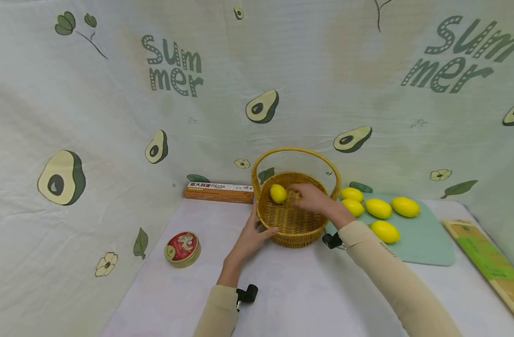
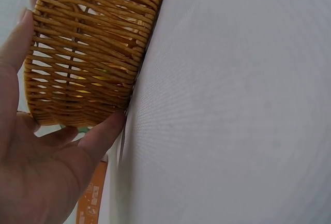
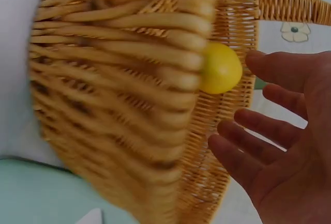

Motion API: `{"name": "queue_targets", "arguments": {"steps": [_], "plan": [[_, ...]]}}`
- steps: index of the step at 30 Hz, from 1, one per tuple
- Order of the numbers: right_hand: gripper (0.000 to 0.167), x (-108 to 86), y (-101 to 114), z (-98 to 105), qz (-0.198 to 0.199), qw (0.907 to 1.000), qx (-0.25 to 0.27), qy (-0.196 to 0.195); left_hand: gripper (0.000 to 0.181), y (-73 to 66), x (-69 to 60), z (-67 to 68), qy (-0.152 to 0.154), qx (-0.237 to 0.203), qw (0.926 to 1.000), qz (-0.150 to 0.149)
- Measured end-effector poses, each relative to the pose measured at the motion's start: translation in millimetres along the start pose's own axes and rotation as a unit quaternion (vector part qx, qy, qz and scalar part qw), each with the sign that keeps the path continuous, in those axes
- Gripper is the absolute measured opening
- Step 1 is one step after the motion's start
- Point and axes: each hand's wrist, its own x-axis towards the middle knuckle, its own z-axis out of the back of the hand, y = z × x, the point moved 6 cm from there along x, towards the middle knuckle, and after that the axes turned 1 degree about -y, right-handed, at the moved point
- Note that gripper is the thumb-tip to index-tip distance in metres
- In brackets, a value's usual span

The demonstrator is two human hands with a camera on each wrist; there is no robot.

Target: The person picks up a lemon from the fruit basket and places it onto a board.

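A wicker basket [image 1: 296, 239] with a tall arched handle stands on the table, and one yellow lemon [image 1: 278, 194] is in its left part. My left hand [image 1: 250, 238] grips the basket's left side, the thumb toward the front; in the left wrist view that hand [image 2: 51, 167] lies curved round the woven wall. Over the basket's inside hangs my right hand [image 1: 311, 199]. In the right wrist view its fingers [image 3: 253, 136] are spread and hold nothing, with the lemon [image 3: 222, 69] just off the fingertips. Several more lemons [image 1: 378, 208] lie to the right.
Those lemons rest on a pale green board [image 1: 429, 243]. A pasta box [image 1: 219, 193] lies behind the basket to the left. At the left is a round red and gold tin [image 1: 183, 249], and a long green and tan packet [image 1: 488, 262] lies at the right edge.
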Motion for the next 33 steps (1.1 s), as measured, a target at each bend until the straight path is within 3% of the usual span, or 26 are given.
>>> {"name": "queue_targets", "arguments": {"steps": [10,19,28,33], "plan": [[0.056,29.1,10.2,0.8,-0.004,0.9989,0.016,0.043,0.107,17.6,5.4,-2.7,-0.024,0.014,0.9995,-0.016],[0.070,46.2,11.6,-14.1,-0.003,0.9970,0.015,0.075,0.106,16.5,6.4,-1.6,-0.019,0.023,0.9992,-0.025],[0.057,54.4,22.8,-26.7,0.024,0.9934,-0.032,0.107,0.108,13.7,6.5,-2.3,-0.024,0.016,0.9993,-0.025],[0.056,52.0,23.0,-37.7,0.013,0.9887,-0.053,0.139,0.107,14.8,5.4,-2.0,-0.023,0.017,0.9994,-0.016]]}}
